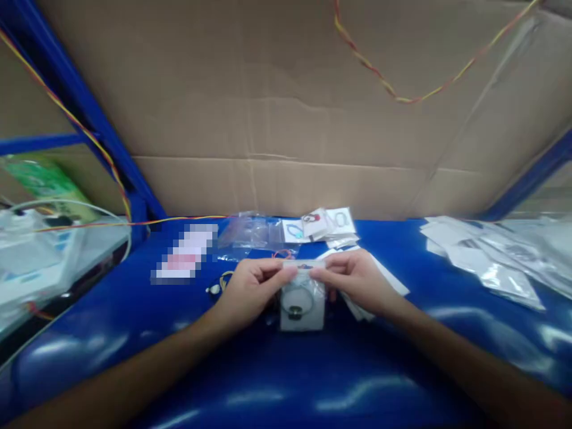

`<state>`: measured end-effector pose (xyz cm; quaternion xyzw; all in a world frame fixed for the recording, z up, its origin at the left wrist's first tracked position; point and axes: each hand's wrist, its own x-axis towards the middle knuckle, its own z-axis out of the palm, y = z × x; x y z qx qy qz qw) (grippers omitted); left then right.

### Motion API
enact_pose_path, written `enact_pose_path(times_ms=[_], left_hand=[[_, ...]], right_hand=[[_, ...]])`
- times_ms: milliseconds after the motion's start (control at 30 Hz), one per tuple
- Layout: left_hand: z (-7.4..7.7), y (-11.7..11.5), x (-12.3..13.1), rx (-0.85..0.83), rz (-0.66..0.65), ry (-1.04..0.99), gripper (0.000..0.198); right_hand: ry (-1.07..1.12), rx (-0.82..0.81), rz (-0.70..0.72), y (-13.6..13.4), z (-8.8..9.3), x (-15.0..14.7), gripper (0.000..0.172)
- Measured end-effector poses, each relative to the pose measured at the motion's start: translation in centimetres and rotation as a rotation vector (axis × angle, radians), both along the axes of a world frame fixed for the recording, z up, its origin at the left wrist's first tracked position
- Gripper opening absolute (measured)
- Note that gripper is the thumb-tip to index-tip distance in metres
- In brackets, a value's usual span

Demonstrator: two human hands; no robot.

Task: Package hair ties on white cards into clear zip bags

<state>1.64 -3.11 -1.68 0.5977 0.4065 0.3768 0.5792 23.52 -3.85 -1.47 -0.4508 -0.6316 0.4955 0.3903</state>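
Both my hands meet at the middle of the blue table [286, 381]. My left hand [250, 289] and my right hand [357, 283] pinch the top edge of a small clear plastic bag [302, 301] from either side. Inside the bag lies a white card with a thin ring-shaped bracelet on it. A loose bracelet [218, 286] lies on the table just left of my left hand. Under my right hand lie a few white cards [388, 283].
Empty clear bags [248, 235] and carded bracelets [319, 226] lie behind my hands. A pile of filled plastic bags [491, 256] sits at the right. A blurred-out item [185, 253] lies left of centre. Cardboard [286, 119] walls the back; a clear bin [40, 250] stands at far left.
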Motion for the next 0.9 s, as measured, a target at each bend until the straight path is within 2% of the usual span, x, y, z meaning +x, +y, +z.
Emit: enact_pose_path(times_ms=[233,333,467,600,700,900], left_hand=[[0.1,-0.1,0.2,-0.041,0.019,-0.055,0.035],[0.0,0.0,0.3,-0.070,0.083,-0.096,0.035],[-0.4,0.6,0.1,-0.018,0.214,-0.152,0.040],[-0.6,1.0,-0.1,0.026,0.335,-0.160,0.041],[-0.5,1.0,0.0,0.020,0.329,-0.176,0.039],[-0.3,1.1,0.1,0.020,0.325,-0.167,0.040]], right_hand=[[0.039,-0.013,0.030,0.3,-0.4,-0.2,0.036],[0.043,-0.030,0.051,0.3,-0.5,-0.2,0.035],[0.004,-0.073,0.117,0.1,-0.5,-0.1,0.047],[-0.018,-0.091,0.181,0.2,-0.7,0.0,0.032],[-0.016,-0.093,0.146,0.5,-0.8,0.1,0.031],[0.026,-0.070,-0.015,0.9,-0.6,0.3,0.040]])
